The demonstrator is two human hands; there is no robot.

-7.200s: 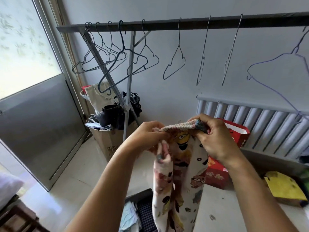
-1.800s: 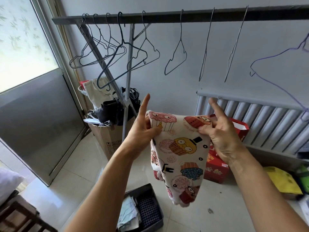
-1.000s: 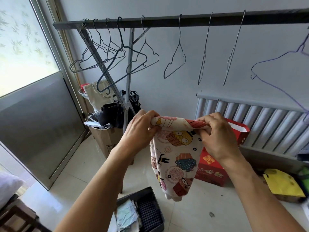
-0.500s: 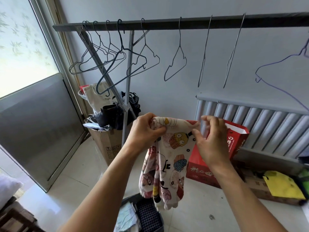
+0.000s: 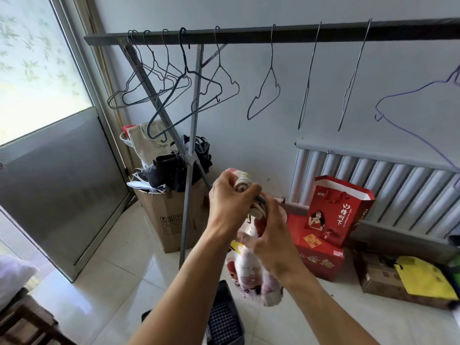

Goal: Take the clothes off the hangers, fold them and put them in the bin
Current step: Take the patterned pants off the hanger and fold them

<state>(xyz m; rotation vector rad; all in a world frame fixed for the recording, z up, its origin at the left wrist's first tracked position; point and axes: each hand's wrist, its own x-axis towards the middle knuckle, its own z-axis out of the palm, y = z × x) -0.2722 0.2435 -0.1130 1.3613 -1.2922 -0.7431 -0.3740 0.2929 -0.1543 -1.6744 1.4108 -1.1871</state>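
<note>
Folding step, I'd say; bin (image 5: 224, 285) on the floor just below; left hand (image 5: 230, 202) curled round the top of the printed garment (image 5: 249, 272), held in mid-air; right hand (image 5: 271, 237) blurry, seems to clutch cloth lower down; next: tidy the fold, lower it in.

The drop to the bin (image 5: 224, 317) between my forearms is open, but the rack's upright pole (image 5: 185, 220) and a stuffed cardboard box (image 5: 161, 220) crowd my left, red gift bags (image 5: 341, 207) crowd my right, and bare hangers (image 5: 271, 51) dangle overhead.
</note>
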